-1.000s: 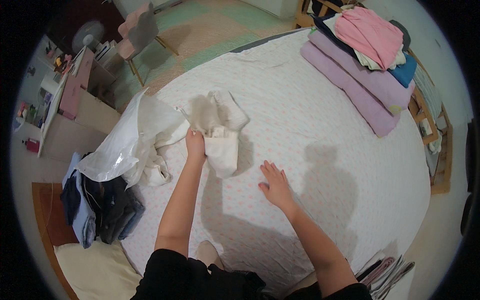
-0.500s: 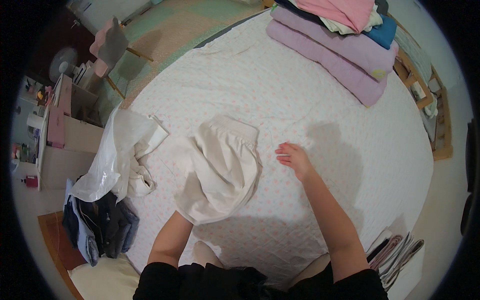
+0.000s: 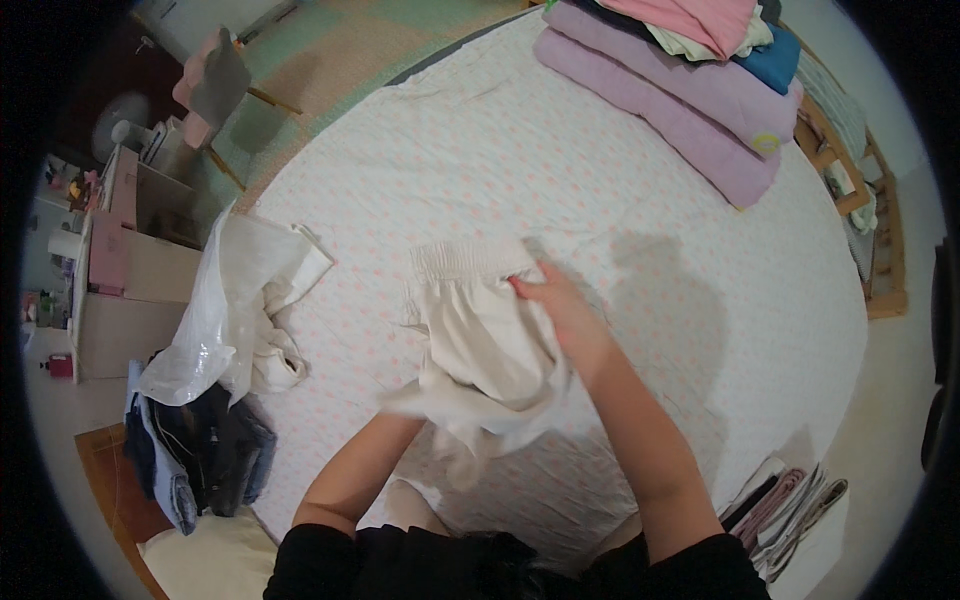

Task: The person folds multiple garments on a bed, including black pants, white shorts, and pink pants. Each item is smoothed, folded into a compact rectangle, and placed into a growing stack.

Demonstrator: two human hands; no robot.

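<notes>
Cream elastic-waist pants (image 3: 495,345) are bunched up in front of me, the gathered waistband (image 3: 455,262) facing away and the lower end blurred. My right hand (image 3: 555,305) pinches the waistband's right end between thumb and fingers. My left forearm (image 3: 365,465) runs under the cloth from the lower left. The fabric covers my left hand, so its fingers do not show. Beneath lies a white quilted bed cover (image 3: 400,160) with small pink marks.
To the left, a clear plastic bag (image 3: 225,300) lies partly over white clothing, beside folded dark and blue jeans (image 3: 205,450). Folded purple quilts (image 3: 660,110) with clothes on top stand far right. Folded clothes (image 3: 785,520) sit near right. A chair (image 3: 210,85) stands beyond the bed.
My right hand, open and apart before, has moved left and taken hold of the waistband. The pants have turned and bunched up to the right; my left forearm has shifted right beneath them.
</notes>
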